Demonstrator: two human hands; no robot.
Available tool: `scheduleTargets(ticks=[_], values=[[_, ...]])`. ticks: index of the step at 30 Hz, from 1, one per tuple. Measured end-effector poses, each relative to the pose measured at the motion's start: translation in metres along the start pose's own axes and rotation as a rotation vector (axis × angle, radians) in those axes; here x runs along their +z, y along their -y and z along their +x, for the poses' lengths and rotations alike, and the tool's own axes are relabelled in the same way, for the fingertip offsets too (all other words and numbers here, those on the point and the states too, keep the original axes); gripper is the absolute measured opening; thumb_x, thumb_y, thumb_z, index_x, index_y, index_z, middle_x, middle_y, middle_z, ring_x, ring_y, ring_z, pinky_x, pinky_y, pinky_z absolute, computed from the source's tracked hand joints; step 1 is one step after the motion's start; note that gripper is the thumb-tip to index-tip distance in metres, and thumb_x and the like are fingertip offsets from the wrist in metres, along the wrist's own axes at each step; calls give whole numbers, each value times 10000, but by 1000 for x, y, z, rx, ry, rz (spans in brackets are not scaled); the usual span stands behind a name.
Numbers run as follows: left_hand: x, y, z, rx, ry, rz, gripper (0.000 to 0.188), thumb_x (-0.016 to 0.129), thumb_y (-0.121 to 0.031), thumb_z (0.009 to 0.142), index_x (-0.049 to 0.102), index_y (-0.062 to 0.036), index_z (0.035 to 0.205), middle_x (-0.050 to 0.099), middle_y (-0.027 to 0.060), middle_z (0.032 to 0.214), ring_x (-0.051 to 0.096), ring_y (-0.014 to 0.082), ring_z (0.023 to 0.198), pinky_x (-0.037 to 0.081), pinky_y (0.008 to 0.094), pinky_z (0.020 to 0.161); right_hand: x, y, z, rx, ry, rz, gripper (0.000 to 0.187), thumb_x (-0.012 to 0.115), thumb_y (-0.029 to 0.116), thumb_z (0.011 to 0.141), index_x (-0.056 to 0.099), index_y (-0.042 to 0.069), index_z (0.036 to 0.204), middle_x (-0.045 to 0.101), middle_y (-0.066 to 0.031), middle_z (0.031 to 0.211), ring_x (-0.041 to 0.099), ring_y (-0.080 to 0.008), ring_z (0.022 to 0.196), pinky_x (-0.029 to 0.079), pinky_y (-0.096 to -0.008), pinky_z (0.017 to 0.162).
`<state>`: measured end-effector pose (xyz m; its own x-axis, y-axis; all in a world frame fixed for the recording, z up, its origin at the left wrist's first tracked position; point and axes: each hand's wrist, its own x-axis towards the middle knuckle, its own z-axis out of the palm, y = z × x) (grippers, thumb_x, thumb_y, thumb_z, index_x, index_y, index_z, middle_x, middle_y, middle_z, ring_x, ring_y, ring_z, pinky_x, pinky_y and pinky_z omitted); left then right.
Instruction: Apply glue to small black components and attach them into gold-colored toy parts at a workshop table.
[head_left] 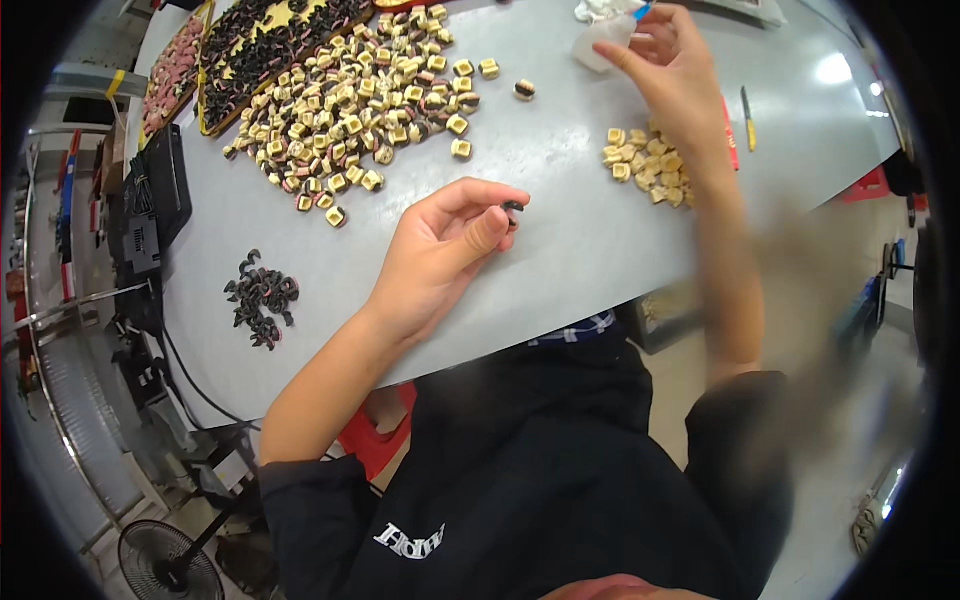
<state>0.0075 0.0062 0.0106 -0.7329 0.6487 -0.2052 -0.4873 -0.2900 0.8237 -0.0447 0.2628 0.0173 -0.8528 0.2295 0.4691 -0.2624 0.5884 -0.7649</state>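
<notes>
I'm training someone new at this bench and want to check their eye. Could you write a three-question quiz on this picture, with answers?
1. True or false: the small black pile lies to the right of the small yellow pile.
2. Which of the person's hands pinches the small dark piece? A) left B) right C) both
3. Fill the gap: the small yellow pile lies beside the person's ___ forearm.

Key:
1. False; it lies to the left.
2. A, the left hand.
3. Right.
</notes>
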Motion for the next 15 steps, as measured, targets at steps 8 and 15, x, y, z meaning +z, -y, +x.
scheduleTargets(ticks=[8,15], values=[[-1,-4,-3,-62,-31,-45,298,618,-256,880,577,-13,1048,519,-6,820,466,85,753,396,233,736,-12,12,-1,166,102,-359,280,729,140,773,529,39,940,558,-4,933,506,-97,766,411,-199,701],[0,-4,-1,-79,-7,-62,289,609,-252,889,574,-14,1049,504,-5,804,467,85,753,398,235,735,-47,13,0,-32,867,71,196,628,-23,769,577,28,952,561,-12,899,507,-115,776,407,-237,687]])
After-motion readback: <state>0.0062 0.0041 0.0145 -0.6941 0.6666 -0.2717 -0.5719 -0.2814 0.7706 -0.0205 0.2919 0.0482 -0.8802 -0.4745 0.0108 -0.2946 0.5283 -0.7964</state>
